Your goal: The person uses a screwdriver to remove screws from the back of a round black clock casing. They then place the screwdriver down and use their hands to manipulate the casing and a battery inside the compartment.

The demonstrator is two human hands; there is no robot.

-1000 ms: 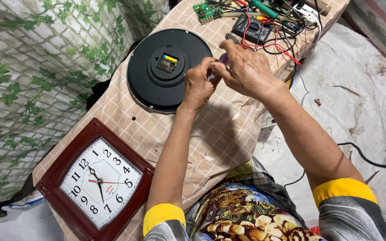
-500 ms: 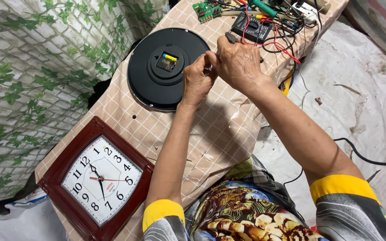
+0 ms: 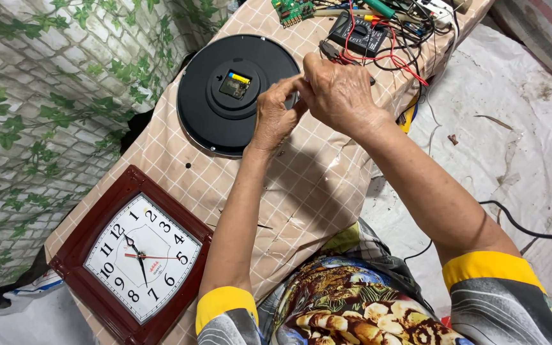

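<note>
A round black wall clock [image 3: 215, 118] lies face down on the checked tablecloth. Its movement [image 3: 234, 85] with a yellow-tipped battery shows at the centre. My left hand [image 3: 275, 121] and my right hand [image 3: 343, 96] meet over the clock's right edge. Their fingertips are pinched together on a small part that the fingers mostly hide, so I cannot tell what it is. Both hands hover just above the clock's rim.
A dark red square wall clock [image 3: 132, 255] lies face up at the table's near left corner. A black multimeter [image 3: 365, 32], red wires [image 3: 410, 67] and a green circuit board [image 3: 292, 9] crowd the far end. A leaf-patterned wall [image 3: 46, 115] runs along the left.
Both hands have shifted slightly up and left, onto the black clock's right edge, still pinched together. The clocks have not moved.
</note>
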